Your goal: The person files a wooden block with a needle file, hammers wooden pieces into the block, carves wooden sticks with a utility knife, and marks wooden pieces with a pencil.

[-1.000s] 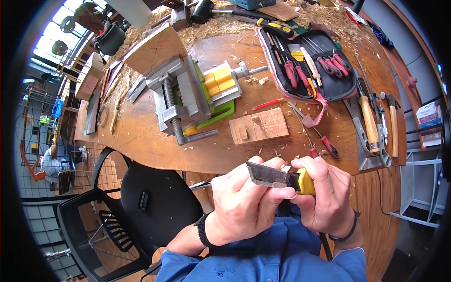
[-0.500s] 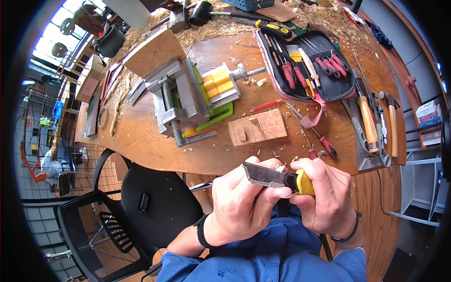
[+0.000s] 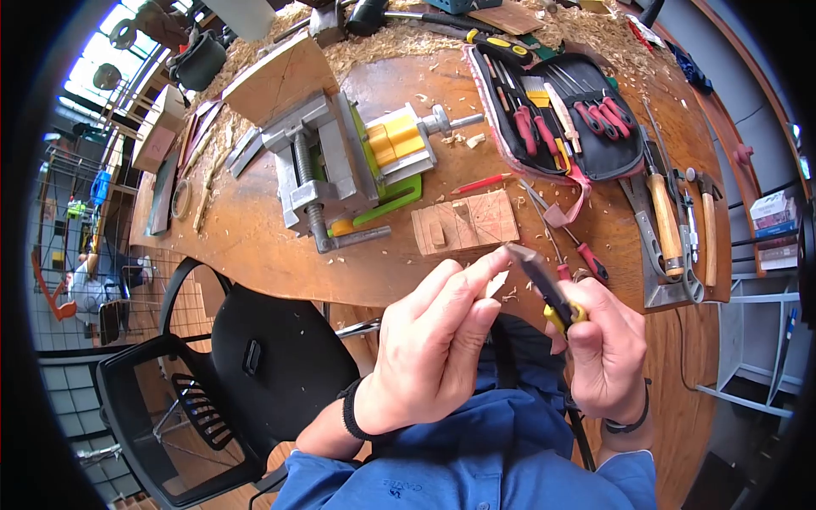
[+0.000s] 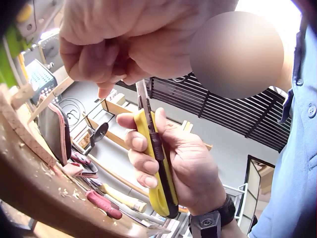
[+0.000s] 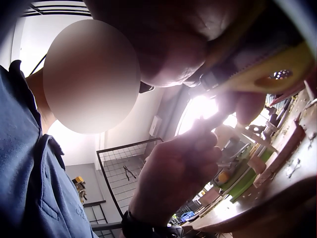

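My right hand [image 3: 608, 353] grips a yellow and black utility knife [image 4: 161, 168], its blade extended up and to the left. The blade tip overlaps my left fingertips in the head view. My left hand [image 3: 429, 348] pinches a small pale sliver of wood [image 3: 495, 284] between thumb and fingers; most of it is hidden by them. In the left wrist view, the right fingers [image 4: 143, 163] wrap the knife handle below the other hand. On the table just beyond the hands lies a wooden block [image 3: 484, 221] with small pegs standing in it.
A metal vise [image 3: 327, 183] clamps a wooden board [image 3: 280, 81] at left. An unzipped tool case [image 3: 625, 157], a red pencil [image 3: 482, 183], red-handled screwdrivers [image 3: 592, 262] and a hammer [image 3: 711, 225] lie at right. Shavings [image 3: 408, 47] cover the back; a black chair [image 3: 272, 357] stands left.
The knife has swung from lying nearly sideways across my left fingers to pointing up and left. My right hand has turned and shifted slightly away, uncovering the wood sliver.
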{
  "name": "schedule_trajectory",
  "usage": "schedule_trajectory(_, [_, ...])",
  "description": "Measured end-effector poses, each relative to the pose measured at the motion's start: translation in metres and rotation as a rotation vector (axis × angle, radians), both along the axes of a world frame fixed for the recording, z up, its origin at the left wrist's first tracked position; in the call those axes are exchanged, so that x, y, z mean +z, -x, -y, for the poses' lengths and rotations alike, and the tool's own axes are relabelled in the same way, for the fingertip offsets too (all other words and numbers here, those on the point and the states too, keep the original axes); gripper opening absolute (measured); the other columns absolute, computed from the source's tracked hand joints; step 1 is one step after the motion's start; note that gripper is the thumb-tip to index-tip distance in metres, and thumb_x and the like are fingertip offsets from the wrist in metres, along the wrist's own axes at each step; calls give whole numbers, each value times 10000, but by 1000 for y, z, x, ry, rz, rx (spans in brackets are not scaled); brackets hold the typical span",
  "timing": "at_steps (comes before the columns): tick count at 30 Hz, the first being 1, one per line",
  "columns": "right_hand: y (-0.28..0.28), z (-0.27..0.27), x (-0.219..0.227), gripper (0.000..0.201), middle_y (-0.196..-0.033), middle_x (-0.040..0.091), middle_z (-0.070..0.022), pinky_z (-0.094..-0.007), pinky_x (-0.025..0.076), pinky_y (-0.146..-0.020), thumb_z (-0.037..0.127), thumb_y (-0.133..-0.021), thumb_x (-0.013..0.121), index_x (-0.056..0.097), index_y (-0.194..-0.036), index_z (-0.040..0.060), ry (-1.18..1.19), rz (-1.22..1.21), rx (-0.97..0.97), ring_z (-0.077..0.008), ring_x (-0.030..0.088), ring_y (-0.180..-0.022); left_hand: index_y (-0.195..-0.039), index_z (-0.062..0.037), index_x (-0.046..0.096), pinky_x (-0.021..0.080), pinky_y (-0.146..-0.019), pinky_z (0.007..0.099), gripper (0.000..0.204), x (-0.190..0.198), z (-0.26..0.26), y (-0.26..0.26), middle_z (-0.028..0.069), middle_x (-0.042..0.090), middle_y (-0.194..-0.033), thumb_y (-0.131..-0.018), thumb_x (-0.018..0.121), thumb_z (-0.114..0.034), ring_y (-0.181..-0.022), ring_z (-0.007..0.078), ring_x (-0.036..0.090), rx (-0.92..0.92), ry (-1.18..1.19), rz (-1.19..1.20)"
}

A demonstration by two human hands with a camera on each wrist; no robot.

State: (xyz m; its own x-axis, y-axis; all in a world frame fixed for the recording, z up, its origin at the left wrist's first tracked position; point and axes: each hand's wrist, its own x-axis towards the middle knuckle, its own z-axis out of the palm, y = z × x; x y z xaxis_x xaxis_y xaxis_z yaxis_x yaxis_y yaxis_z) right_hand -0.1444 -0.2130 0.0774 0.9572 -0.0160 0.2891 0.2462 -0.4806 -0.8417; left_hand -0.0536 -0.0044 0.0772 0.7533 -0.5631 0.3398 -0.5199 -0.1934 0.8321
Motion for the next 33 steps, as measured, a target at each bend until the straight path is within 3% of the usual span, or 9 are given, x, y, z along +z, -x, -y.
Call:
schedule_trajectory(1, [1,-5,0,303,-919,710,-151,-342,564,-614,180,-1148,587,668,-1295,-71,-81,-7,-43,-216,705,-674,-1383,134,655,378,-598,332,363,-1,1,-1,107,520,-791,-1109,601,-98,-672,193,482,-11,14,48])
schedule_trajectory(4, [3,-6,-7,275,-890,718,-119,-318,556,-598,167,-1151,583,662,-1276,-65,-74,13,-64,-175,691,-635,-1389,138,652,434,-611,333,362,3,1,2,126,591,-828,-1095,618,-71,-673,209,531,-49,-15,34])
schedule_trajectory(9, [4,-8,-8,232,-909,736,-134,-333,568,-615,134,-1134,609,645,-1241,-69,20,32,-38,-216,719,-657,-1358,144,652,553,-732,345,335,0,-1,3,214,724,-1011,-1087,625,-52,-780,273,676,-85,-33,-1])
schedule_trajectory(11, [2,-13,-10,387,-776,682,-72,-285,520,-578,327,-1174,545,658,-1221,-40,-4,37,-129,-135,674,-633,-1354,142,651,580,-781,352,330,-1,-2,3,243,750,-1080,-1088,626,-51,-830,295,716,-93,-37,2])
schedule_trajectory(12, [2,-11,-9,387,-776,682,-72,-285,520,-578,327,-1174,545,658,-1221,-40,-5,36,-127,-135,674,-633,-1358,140,649,584,-788,357,333,-3,-2,3,251,753,-1097,-1084,629,-47,-843,302,724,-99,-26,7])
schedule_trajectory(14, [1,-8,-7,217,-973,752,-159,-350,582,-640,126,-1120,636,648,-1210,-70,93,45,-68,-267,744,-705,-1363,138,647,587,-794,361,336,-5,-3,4,259,755,-1113,-1080,633,-43,-857,309,732,-108,-19,7])
schedule_trajectory(20, [1,-8,-7,219,-999,761,-165,-361,587,-643,125,-1115,643,641,-1205,-75,150,100,-86,-285,756,-724,-1391,118,635,575,-733,361,359,3,-4,3,245,757,-1076,-1060,647,-21,-767,277,688,-132,-71,-25])
schedule_trajectory(25, [3,-8,-9,215,-974,755,-157,-372,577,-622,121,-1110,649,645,-1195,-76,166,74,-82,-293,749,-702,-1376,133,653,514,-645,340,363,-12,-1,1,175,696,-925,-1048,655,-23,-672,237,603,-124,45,75])
schedule_trajectory(33, [3,-6,-8,196,-906,726,-159,-391,556,-589,115,-1105,652,650,-1195,-60,159,49,-57,-319,726,-653,-1333,95,686,481,-592,378,326,-4,0,1,135,580,-808,-1033,673,-32,-626,279,565,-126,28,11])
